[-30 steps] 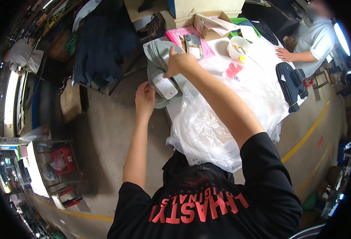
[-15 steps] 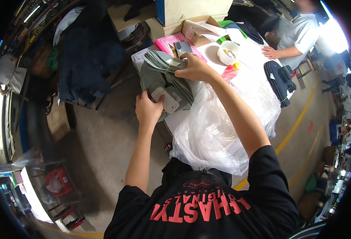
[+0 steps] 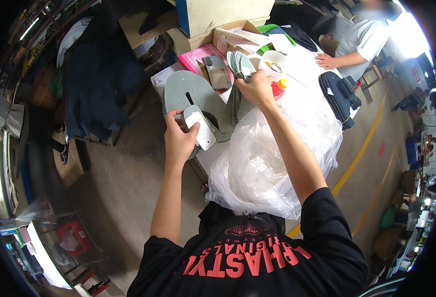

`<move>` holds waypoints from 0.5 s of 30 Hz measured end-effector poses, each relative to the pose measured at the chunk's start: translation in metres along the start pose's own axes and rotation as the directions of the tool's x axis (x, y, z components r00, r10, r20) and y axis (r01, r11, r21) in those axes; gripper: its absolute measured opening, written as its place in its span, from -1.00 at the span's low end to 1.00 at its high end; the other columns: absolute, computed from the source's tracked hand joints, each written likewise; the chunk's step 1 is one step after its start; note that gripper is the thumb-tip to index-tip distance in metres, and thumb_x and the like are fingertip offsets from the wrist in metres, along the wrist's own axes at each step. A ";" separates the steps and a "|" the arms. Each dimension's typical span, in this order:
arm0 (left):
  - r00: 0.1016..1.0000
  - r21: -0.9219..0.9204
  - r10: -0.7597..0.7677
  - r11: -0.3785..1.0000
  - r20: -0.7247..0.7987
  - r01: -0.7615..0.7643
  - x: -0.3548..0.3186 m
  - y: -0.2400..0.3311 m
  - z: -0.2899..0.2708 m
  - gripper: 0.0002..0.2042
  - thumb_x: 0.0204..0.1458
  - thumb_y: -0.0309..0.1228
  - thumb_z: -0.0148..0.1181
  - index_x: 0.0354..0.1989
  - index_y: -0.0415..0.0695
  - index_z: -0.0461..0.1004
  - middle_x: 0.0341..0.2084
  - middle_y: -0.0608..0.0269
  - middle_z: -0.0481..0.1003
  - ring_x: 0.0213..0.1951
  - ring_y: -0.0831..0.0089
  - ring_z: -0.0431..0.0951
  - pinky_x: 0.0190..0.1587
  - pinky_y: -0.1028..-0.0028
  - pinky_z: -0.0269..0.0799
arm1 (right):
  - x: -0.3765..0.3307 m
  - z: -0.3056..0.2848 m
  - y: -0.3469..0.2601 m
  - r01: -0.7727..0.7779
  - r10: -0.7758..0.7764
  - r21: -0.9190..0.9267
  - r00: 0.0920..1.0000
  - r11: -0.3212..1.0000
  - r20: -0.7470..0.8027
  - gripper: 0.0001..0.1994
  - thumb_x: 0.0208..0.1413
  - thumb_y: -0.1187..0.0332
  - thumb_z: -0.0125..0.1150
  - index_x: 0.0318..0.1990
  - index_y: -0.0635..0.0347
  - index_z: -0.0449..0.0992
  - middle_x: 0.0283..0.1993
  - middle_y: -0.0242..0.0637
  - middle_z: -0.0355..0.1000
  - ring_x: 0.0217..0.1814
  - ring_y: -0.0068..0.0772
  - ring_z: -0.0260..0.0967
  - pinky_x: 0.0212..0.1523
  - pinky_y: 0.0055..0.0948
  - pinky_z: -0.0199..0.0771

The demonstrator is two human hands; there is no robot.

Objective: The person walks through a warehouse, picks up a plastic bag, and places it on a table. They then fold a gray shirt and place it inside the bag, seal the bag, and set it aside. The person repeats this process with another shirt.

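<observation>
At the right hand [image 3: 256, 90], grey bundle [image 3: 234, 102] partly covered, dark cloth [image 3: 99, 91] indistinct

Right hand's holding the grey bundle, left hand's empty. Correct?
No, the left hand isn't empty: the head view shows it holding a pale, rounded piece between thumb and fingers. The right hand does hold the grey bundle.
</observation>
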State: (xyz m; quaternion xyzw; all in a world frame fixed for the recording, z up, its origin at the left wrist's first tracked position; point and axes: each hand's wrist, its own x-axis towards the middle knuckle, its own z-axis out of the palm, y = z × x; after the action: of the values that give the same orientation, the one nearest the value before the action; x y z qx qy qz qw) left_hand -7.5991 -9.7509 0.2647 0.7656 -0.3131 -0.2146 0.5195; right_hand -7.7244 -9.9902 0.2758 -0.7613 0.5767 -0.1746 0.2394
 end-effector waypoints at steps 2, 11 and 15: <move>1.000 -0.060 -0.005 0.998 0.014 0.006 0.005 0.003 0.001 -0.46 0.09 -0.46 0.39 0.19 -0.16 0.25 -0.26 0.03 0.60 -0.22 0.24 0.67 -0.15 0.27 0.58 | 0.001 0.009 0.007 0.004 -0.004 -0.006 0.999 1.000 -0.049 -0.20 0.01 0.04 0.41 0.12 0.63 0.20 0.13 0.55 0.16 -0.10 0.43 0.50 0.03 -0.01 0.59; 1.000 -0.418 0.020 0.908 0.013 -0.012 0.027 0.020 0.024 -0.44 0.16 -0.51 0.35 0.26 -0.26 0.20 -0.14 -0.05 0.62 -0.15 0.43 0.61 -0.08 0.44 0.53 | -0.015 -0.009 -0.002 0.314 -0.265 -0.135 0.919 0.940 0.294 -0.32 0.32 -0.14 0.02 0.03 0.52 0.49 0.05 0.33 0.45 0.07 0.28 0.49 0.07 -0.03 0.54; 0.978 -0.626 0.025 0.771 0.208 0.114 0.034 0.035 0.035 -0.42 0.25 -0.42 0.28 0.37 -0.26 0.15 0.05 -0.08 0.55 0.07 0.39 0.55 0.06 0.45 0.48 | -0.014 -0.031 -0.011 0.171 -0.358 0.399 0.813 0.901 0.460 -0.53 0.37 0.01 0.10 0.11 0.30 0.50 -0.05 -0.02 0.56 -0.09 -0.22 0.51 -0.08 -0.31 0.52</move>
State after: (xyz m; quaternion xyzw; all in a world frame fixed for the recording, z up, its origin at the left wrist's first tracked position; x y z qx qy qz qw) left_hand -7.6060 -9.8071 0.2841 0.5264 -0.2555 -0.3973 0.7069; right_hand -7.7360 -9.9789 0.3075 -0.8004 0.3374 -0.0900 0.4873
